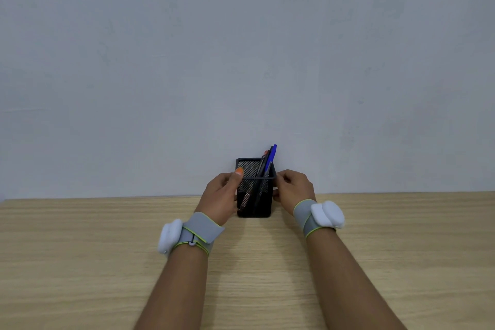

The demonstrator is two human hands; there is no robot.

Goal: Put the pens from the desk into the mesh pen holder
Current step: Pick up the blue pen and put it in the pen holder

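A black square mesh pen holder stands upright on the wooden desk, near the desk's far edge by the wall. Several pens lean inside it toward its right corner; the tallest has a blue cap, and a dark and a reddish one stand beside it. My left hand grips the holder's left side, thumb on the rim. My right hand grips its right side, fingers curled against the mesh. I see no pens lying on the desk.
A plain grey wall rises right behind the desk's far edge. Both wrists carry grey straps with white pods. Bare wood stretches left, right and in front of the holder.
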